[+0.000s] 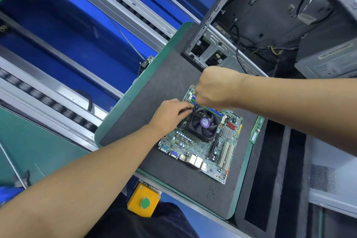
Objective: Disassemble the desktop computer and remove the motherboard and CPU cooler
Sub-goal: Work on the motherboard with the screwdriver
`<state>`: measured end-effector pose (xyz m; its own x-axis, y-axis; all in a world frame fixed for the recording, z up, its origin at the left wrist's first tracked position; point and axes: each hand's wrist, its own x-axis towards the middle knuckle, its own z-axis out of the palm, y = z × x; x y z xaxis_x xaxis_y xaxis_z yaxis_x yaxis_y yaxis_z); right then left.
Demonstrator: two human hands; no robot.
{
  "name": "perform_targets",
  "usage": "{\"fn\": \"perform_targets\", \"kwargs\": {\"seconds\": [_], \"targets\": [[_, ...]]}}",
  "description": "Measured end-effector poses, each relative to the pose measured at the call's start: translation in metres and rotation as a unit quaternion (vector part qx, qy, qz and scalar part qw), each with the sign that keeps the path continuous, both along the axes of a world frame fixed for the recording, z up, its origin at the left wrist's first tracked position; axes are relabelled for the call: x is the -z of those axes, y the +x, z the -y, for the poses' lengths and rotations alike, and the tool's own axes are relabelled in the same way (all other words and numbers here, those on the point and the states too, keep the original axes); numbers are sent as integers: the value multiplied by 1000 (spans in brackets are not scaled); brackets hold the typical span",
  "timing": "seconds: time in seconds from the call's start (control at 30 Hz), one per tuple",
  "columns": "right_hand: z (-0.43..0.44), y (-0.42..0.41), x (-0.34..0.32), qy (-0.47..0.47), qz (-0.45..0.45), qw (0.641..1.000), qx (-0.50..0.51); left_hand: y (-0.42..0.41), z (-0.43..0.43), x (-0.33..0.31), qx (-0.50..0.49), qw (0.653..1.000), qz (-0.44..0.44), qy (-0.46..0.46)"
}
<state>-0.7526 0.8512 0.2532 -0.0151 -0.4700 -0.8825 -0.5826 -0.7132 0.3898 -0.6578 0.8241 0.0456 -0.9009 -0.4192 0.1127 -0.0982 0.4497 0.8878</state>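
Observation:
The green motherboard (195,147) lies flat on the dark mat (158,91) in the middle of the bench. The black CPU cooler (202,123), with a purple label on its fan hub, sits on the board. My left hand (170,114) is at the cooler's far left corner and pinches a thin wire there. My right hand (214,87) is a fist above the board's far edge, beside that corner; what it grips is hidden under the hand. The open computer case (270,15) stands at the back right of the mat.
A loose green memory stick (256,129) lies right of the board. A grey power supply (328,60) sits at the right. A yellow box with a green button (144,201) hangs at the bench's near edge. Roller conveyor rails (58,91) run on the left.

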Motion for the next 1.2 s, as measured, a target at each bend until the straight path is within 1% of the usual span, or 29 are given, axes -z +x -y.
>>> {"fn": "perform_targets", "kwargs": {"seconds": [0.07,0.13,0.17,0.2,0.23,0.27,0.33,0.37,0.4,0.43,0.47,0.5,0.53,0.6,0.77,0.87,0.9,0.93,1.0,1.07,1.1,1.13,1.2], "targets": [[-1,1,0,-23,1,1000,13,-1,-1,0,-5,1000,-1,0],[-2,0,6,-71,10,997,41,-2,-2,1,-6,1000,-3,-5],[0,2,7,-95,4,992,89,-2,-2,1,-7,1000,-6,-7],[4,5,7,-118,-5,978,171,-2,-2,1,-10,1000,-10,-7],[7,6,8,-127,-11,956,266,-2,-3,1,-15,1000,-12,-6],[10,8,8,-135,1,920,367,-2,-3,2,-17,1000,-13,-6],[14,2,11,-127,32,823,553,-2,-4,2,-17,1000,-12,-7],[15,-3,9,-109,50,763,635,-2,-3,3,-17,1000,-10,-6],[13,-9,7,-105,75,688,714,-3,-3,4,-17,1000,-9,-6],[11,-16,6,-104,89,629,765,-3,-3,5,-15,1000,-8,-7],[9,-22,5,-102,99,591,794,-3,-2,5,-13,1000,-6,-7],[7,-27,4,-103,100,568,810,-3,-2,5,-10,1000,-5,-8],[7,-30,3,-103,98,553,821,-4,-2,6,-7,1000,-4,-7],[5,-34,0,-94,82,535,835,-3,-1,7,-4,1000,0,-2],[2,-32,1,-52,51,525,848,-3,0,8,-10,1000,12,16],[1,-27,5,-71,44,506,858,-5,-2,10,-17,1000,19,18],[1,-25,7,-76,40,504,859,-6,-1,11,-20,999,20,22],[1,-24,8,-75,35,512,855,-7,-1,12,-24,999,21,26],[1,-22,11,-65,24,557,827,-8,-2,14,-31,999,24,27],[2,-21,13,-63,36,607,791,-9,-2,17,-32,999,19,27],[2,-21,12,-64,48,638,765,-9,-3,18,-33,999,16,28],[3,-20,11,-69,57,687,721,-9,-3,19,-34,999,13,31],[5,-17,7,-98,55,804,584,-9,-2,19,-33,999,9,41]]}}
